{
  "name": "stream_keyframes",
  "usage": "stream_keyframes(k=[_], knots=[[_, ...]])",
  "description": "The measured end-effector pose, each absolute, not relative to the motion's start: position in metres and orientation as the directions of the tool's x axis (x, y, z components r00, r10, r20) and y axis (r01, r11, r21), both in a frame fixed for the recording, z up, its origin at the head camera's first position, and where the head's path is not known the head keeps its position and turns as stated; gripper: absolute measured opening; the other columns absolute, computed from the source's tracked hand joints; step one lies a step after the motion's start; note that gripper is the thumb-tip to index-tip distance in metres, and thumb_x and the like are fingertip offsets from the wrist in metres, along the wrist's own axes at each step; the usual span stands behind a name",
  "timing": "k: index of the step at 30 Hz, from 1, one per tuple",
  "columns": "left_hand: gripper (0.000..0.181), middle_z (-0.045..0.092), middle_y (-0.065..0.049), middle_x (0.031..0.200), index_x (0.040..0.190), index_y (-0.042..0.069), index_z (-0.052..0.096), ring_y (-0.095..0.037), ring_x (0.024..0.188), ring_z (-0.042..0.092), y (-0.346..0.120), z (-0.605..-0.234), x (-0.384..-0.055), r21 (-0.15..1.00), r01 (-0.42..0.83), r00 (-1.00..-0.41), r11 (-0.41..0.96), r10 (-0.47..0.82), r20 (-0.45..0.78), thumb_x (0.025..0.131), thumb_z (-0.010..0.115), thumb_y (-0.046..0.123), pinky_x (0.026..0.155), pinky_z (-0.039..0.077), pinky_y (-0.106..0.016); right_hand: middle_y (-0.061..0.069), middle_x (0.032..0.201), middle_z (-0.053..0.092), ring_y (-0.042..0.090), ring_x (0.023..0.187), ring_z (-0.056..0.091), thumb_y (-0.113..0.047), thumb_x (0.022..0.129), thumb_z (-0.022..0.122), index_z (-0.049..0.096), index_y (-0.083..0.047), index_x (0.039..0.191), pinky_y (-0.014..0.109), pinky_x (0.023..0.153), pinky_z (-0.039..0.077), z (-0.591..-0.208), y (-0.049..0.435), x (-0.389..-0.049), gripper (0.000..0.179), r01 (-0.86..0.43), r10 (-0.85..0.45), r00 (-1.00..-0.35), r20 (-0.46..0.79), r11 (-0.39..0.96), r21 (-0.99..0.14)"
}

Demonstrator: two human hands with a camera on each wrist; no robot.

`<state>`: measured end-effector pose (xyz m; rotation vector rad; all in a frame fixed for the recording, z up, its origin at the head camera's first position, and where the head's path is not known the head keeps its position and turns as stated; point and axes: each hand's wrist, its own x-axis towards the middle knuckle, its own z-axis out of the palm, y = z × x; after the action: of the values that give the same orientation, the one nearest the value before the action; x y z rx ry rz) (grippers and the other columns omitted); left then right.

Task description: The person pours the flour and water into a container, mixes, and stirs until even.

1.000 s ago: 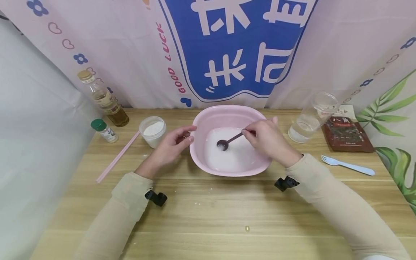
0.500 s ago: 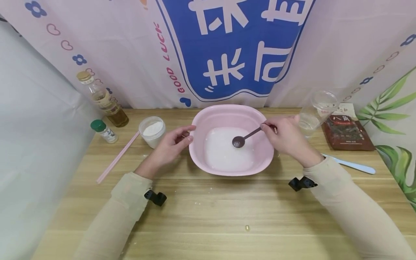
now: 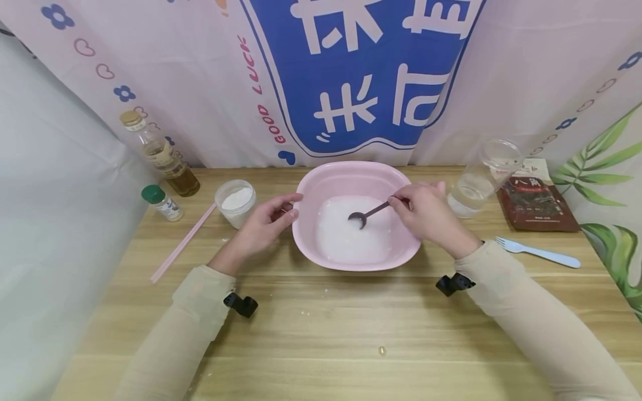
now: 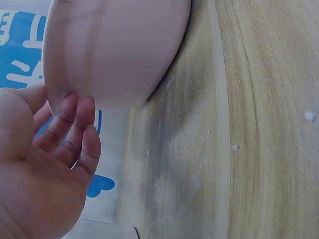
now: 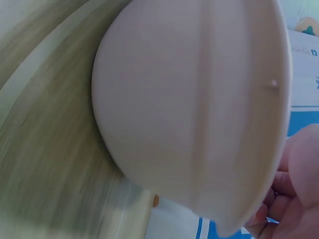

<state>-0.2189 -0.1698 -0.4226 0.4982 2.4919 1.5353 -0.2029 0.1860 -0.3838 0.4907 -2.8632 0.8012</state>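
Observation:
A pink plastic basin (image 3: pixel 307 245) holding milky white liquid (image 3: pixel 351 245) stands mid-table. At its left side, my left hand (image 3: pixel 258 228) holds the rim; the left wrist view has the thumb at the edge and curled fingers (image 4: pixel 82 114) under the lip. My right hand (image 3: pixel 426 214), over the basin's right rim, pinches the handle of a small dark brown measuring spoon (image 3: pixel 371 212). Its bowl is tipped at the liquid's surface, with some white in it. In the right wrist view the basin wall (image 5: pixel 164 99) hides the spoon.
To the left are a jar of white powder (image 3: pixel 236 203), pink chopsticks (image 3: pixel 183 243), a green-capped shaker (image 3: pixel 161 203) and an oil bottle (image 3: pixel 165 159). On the right stand a clear cup of water (image 3: pixel 471 189), a brown spice packet (image 3: pixel 536 203) and a blue fork (image 3: pixel 541 254).
The right hand swings the spoon rightward across the basin, then partway back left, and the spoon bowl turns over and tips. The left hand stays at the rim.

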Motion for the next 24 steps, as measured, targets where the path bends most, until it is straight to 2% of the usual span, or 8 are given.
stream_keyframes(k=[7, 13, 19, 24], knots=[[0.043, 0.065, -0.019, 0.116, 0.152, 0.003, 0.059, -0.02, 0.094, 0.058, -0.169, -0.422, -0.218, 0.889, 0.191, -0.929, 0.417, 0.368, 0.027, 0.11, 0.06, 0.011, 0.078, 0.049, -0.02, 0.004, 0.081, 0.077, 0.027, 0.087, 0.062, -0.016, 0.101, 0.075, 0.084, -0.006, 0.099, 0.047, 0.089, 0.025, -0.38, 0.171, -0.205, 0.014, -0.414, -0.382, -0.909, 0.165, 0.789, -0.454], [0.043, 0.066, -0.021, 0.117, 0.152, 0.003, 0.059, -0.021, 0.095, 0.058, -0.17, -0.423, -0.219, 0.885, 0.203, -0.928, 0.42, 0.37, 0.037, 0.11, 0.061, 0.012, 0.079, 0.049, -0.02, 0.003, 0.088, 0.082, 0.027, 0.091, 0.065, -0.016, 0.1, 0.078, 0.085, -0.008, 0.096, 0.05, 0.092, 0.027, -0.383, 0.162, -0.204, 0.011, -0.488, -0.466, -0.87, 0.16, 0.776, -0.398], [0.043, 0.066, -0.02, 0.119, 0.152, 0.004, 0.059, -0.023, 0.097, 0.059, -0.169, -0.423, -0.219, 0.888, 0.193, -0.927, 0.417, 0.375, 0.026, 0.11, 0.061, 0.013, 0.08, 0.05, -0.02, 0.003, 0.084, 0.08, 0.029, 0.088, 0.065, -0.014, 0.098, 0.079, 0.084, -0.008, 0.093, 0.05, 0.09, 0.028, -0.384, 0.169, -0.204, 0.009, -0.483, -0.43, -0.875, 0.221, 0.799, -0.357], [0.042, 0.065, -0.019, 0.117, 0.151, 0.005, 0.06, -0.023, 0.097, 0.058, -0.17, -0.424, -0.219, 0.886, 0.198, -0.929, 0.42, 0.368, 0.033, 0.11, 0.061, 0.013, 0.08, 0.049, -0.02, 0.008, 0.087, 0.081, 0.033, 0.089, 0.066, -0.011, 0.097, 0.077, 0.083, -0.005, 0.093, 0.052, 0.088, 0.029, -0.38, 0.184, -0.204, 0.009, -0.448, -0.374, -0.886, 0.273, 0.842, -0.3]])
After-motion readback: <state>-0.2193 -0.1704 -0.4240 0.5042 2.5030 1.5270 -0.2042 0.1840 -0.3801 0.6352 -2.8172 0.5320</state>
